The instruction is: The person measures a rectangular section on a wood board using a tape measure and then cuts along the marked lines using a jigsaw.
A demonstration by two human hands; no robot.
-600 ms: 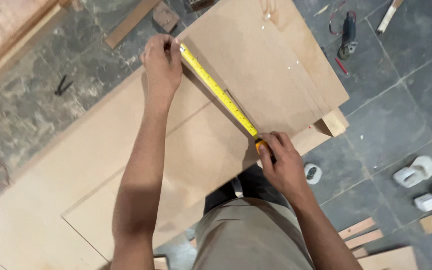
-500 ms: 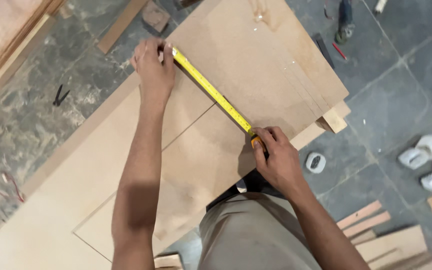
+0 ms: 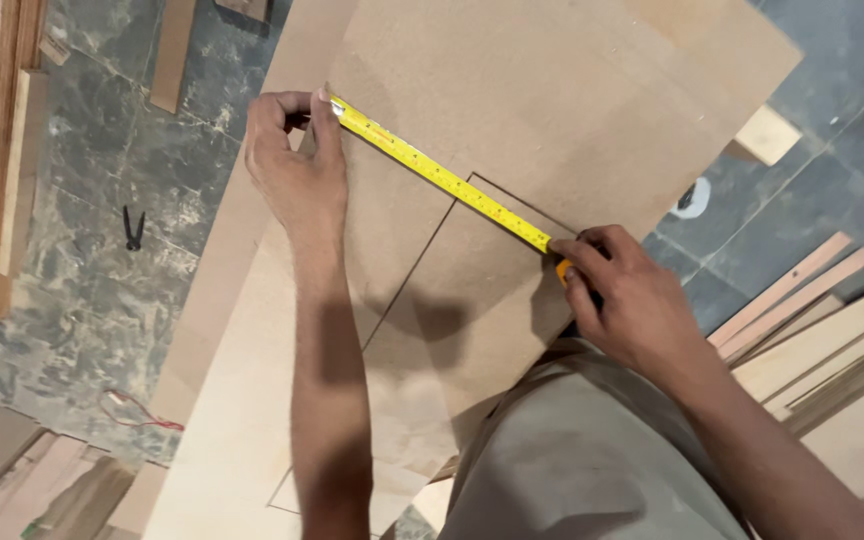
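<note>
A yellow tape measure point(image 3: 442, 180) is stretched diagonally across a tan fibreboard sheet point(image 3: 552, 90). My left hand point(image 3: 292, 170) pins the tape's hooked end at the sheet's left edge, thumb and fingers pinched on it. My right hand point(image 3: 632, 300) grips the tape's case at the sheet's near edge, just in front of my body. A thin dark line runs on the board beside the tape and turns a corner near my right hand. The case is mostly hidden under my fingers.
More tan sheets point(image 3: 242, 430) lie under the top one. Black pliers point(image 3: 133, 228) rest on the grey stone floor at left, with a red wire point(image 3: 142, 415) lower down. Wooden strips point(image 3: 812, 330) are stacked at right, timber planks point(image 3: 12, 180) at far left.
The view has closed in and shifted, so my hands and the board look larger. Both hands keep the same grip on the tape, still stretched across the sheet.
</note>
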